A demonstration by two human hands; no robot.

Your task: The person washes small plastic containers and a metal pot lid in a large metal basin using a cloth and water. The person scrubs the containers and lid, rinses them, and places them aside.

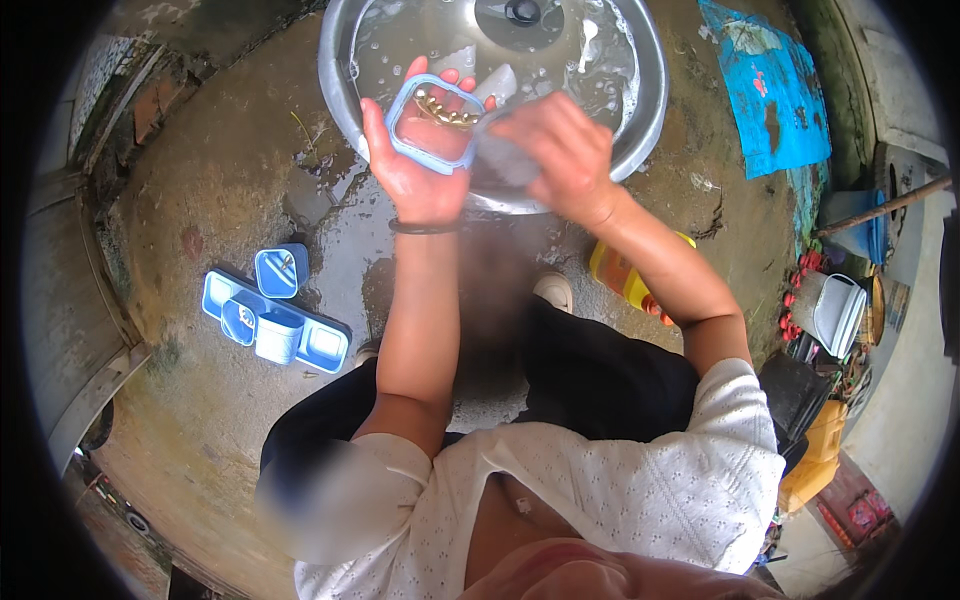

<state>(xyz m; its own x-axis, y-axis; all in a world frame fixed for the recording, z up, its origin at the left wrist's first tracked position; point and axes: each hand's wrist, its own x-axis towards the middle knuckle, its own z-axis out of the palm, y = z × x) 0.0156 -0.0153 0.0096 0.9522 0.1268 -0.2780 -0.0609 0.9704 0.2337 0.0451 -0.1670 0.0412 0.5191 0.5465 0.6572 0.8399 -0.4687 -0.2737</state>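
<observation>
My left hand (420, 180) is palm up, holding a square clear lid with a light blue rim (439, 154). A curved gold handle or trim with bead-like knobs (448, 112) shows on the lid. Beside it my right hand (566, 154) is blurred by motion, its fingers around a whitish, translucent scrubber or cloth (506, 154). Both hands are over the near rim of a large metal basin (652, 124) of cloudy, sudsy water. Pale translucent pieces (499, 82) lie in the water, and a dark round knob (523, 10) shows at the far side.
On the wet concrete at left sit a blue tray (322, 343) with blue cups (279, 339) and another blue cup (282, 271) beside it. A yellow-and-orange container (616, 270) lies under my right forearm. Farther right are a blue plastic sheet (784, 112) and buckets (836, 315).
</observation>
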